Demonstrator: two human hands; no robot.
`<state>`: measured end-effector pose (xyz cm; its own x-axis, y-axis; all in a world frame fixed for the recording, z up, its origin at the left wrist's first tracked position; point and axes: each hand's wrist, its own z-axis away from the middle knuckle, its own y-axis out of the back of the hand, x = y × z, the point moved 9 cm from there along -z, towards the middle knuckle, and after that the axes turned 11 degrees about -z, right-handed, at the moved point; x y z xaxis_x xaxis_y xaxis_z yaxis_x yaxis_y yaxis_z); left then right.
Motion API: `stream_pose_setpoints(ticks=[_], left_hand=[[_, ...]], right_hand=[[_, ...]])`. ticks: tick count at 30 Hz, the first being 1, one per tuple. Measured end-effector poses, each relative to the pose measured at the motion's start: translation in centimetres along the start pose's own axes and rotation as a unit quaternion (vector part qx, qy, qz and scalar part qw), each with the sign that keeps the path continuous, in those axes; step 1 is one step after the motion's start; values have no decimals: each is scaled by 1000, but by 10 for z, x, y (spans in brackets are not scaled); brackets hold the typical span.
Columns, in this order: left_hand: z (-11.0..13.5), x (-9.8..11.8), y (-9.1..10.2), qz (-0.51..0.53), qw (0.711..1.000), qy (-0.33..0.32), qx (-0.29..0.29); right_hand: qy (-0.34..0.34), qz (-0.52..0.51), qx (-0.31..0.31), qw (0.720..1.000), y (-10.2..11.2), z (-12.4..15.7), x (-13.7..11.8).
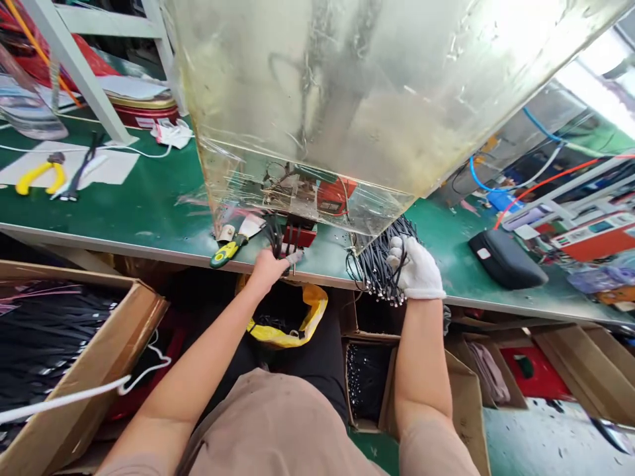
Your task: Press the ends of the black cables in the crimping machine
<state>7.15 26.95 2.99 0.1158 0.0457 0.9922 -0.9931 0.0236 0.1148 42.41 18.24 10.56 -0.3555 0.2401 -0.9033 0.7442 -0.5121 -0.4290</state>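
My left hand (pixel 270 270), bare with a grey covering on one fingertip, is at the bench edge, closed on a few black cables (pixel 272 235). They stand beside a small red machine block (pixel 301 235) under a clear plastic cover. My right hand (pixel 417 268) wears a white glove. Its fingers curl around black cables at the right side of a thick bundle of black cables (pixel 380 261). Shiny metal ends of that bundle hang over the bench edge. A scraper with a green and yellow handle (pixel 229 251) lies just left of my left hand.
The large clear plastic cover (pixel 317 99) hangs low over the bench (pixel 163 225). Yellow-handled pliers (pixel 42 175) lie at left; a black case (pixel 506 259) sits at right. Below are an open yellow bag (pixel 313 311), a cable-filled carton (pixel 124 330) and another small carton (pixel 387 390).
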Motion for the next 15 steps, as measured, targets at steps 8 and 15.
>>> stream_pose_setpoints(ticks=[8, 15], left_hand=[[31, -8, -28, -25, 989, -10, -146], [67, -9, -1, -8, 982, -33, -186]], right_hand=[[-34, -35, -122, 991, -13, 50, 13], [-76, -71, -179, 978, -45, 97, 43]])
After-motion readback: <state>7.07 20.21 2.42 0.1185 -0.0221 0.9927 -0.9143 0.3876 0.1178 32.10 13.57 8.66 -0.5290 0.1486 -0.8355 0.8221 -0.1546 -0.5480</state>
